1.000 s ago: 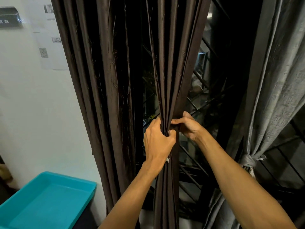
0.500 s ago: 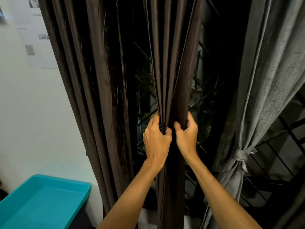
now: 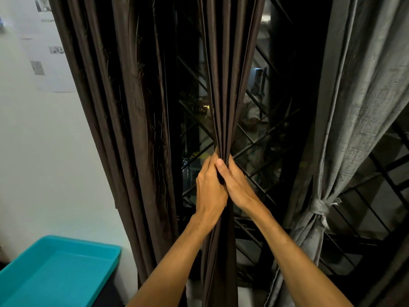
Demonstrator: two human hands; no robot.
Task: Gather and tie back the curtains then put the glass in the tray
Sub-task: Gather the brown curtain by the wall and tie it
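Glossy, pleated dark brown curtain (image 3: pixel 223 96) hung mid-frame before the window grille (image 3: pixel 256 149), folds bunched in the curled, touching left hand (image 3: pixel 210 191) and right hand (image 3: pixel 238 185); gaps either side, tied grey curtain (image 3: pixel 354 129) right, teal tray (image 3: pixel 66 273) lower left.

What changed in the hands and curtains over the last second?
The right hand moved left from the bundle's far side and closed up against the left hand; both grip the gathered brown curtain. Left grip, tied grey curtain and teal tray are unchanged.
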